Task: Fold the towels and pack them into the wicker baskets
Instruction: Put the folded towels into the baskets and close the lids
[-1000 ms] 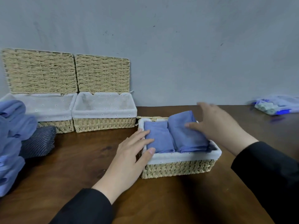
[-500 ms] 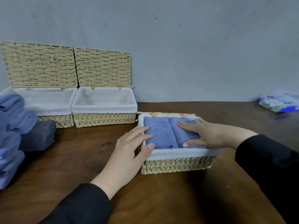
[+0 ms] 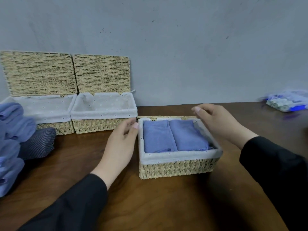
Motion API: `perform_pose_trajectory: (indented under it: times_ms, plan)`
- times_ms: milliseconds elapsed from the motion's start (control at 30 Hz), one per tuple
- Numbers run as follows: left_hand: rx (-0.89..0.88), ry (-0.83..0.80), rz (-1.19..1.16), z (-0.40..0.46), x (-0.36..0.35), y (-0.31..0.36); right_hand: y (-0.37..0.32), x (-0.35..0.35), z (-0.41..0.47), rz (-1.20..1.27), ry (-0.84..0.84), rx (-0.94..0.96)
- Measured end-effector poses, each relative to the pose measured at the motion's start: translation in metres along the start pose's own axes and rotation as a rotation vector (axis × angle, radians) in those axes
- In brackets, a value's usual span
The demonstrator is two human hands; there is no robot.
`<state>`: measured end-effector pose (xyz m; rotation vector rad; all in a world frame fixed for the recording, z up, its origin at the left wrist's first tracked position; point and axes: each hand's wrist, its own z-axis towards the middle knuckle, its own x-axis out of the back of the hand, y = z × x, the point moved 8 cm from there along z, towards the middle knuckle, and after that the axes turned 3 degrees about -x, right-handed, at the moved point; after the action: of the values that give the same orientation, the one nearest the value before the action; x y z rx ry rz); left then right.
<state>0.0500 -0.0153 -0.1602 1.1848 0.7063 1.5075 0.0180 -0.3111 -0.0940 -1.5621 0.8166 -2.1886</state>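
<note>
Far left: stack of blue towels [image 3: 10, 144] beside striped cloth [image 3: 39, 144]. Behind: two open baskets [image 3: 103, 124], lids upright against wall. Left hand [image 3: 119, 147] palm-in beside near basket [image 3: 176, 165], fingers loosely extended by its left rim, gripping nothing; contact unclear. Two folded towels [image 3: 175, 135] lie side by side inside. Right hand [image 3: 216, 121] hovers over back-right corner, fingers relaxed, slightly curled, blurred. Far right: plastic bag [image 3: 286, 102]; no readable writing.

Two folded towels [image 3: 173, 136] are laid side by side in the near basket [image 3: 178, 167] on the table [image 3: 150, 205]. Two open baskets [image 3: 98, 120] are set behind it to the left, against the wall [image 3: 183, 47]; a towel pile [image 3: 11, 140] is stacked at far left.
</note>
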Motion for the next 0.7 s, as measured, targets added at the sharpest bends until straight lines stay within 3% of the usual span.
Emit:
perform_pose_trajectory:
  times_ms: [200, 333, 433, 533, 700]
  plan:
    - [0.232, -0.08, -0.141, 0.031, -0.027, -0.02, 0.046, -0.035, 0.018, 0.111, -0.109, -0.273]
    - [0.23, -0.085, -0.081, 0.039, -0.037, -0.019, 0.067, -0.036, 0.03, 0.317, -0.054, -0.402]
    - [0.279, -0.069, -0.116, 0.05, -0.043, -0.02, 0.072, -0.042, 0.033, 0.309, -0.098, -0.428]
    - [0.333, -0.048, -0.114, 0.068, -0.048, -0.023, 0.076, -0.04, 0.039, 0.226, -0.04, -0.368]
    - [0.206, -0.042, -0.134, 0.081, -0.056, -0.009, 0.067, -0.032, 0.042, 0.311, 0.042, -0.269]
